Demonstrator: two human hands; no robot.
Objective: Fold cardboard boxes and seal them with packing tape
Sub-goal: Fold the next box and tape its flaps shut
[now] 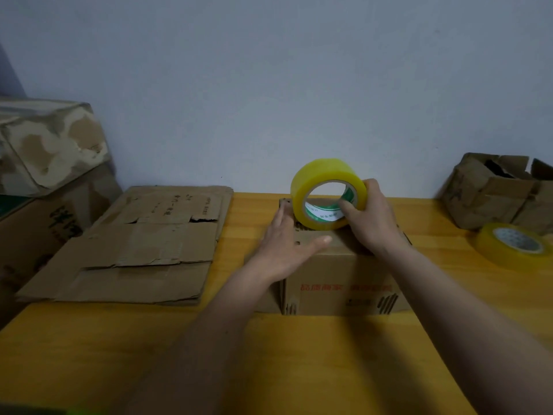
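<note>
Cardboard box (341, 274) sits closed at the middle of the yellow tabletop (269, 360), long side toward the person. On its top, at the far edge, the tape roll (326, 193) stands on edge, the right hand (368, 217) gripping it, thumb through the core. Left of the roll, the left hand (287, 244) lies flat with straight fingers pressing the lid. Flattened cartons (143, 247) lie left of the box; a spare roll (513, 244) lies far right.

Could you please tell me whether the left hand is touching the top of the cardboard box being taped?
Touching. The head view shows the left hand lying flat, fingers straight, on top of the box.
</note>
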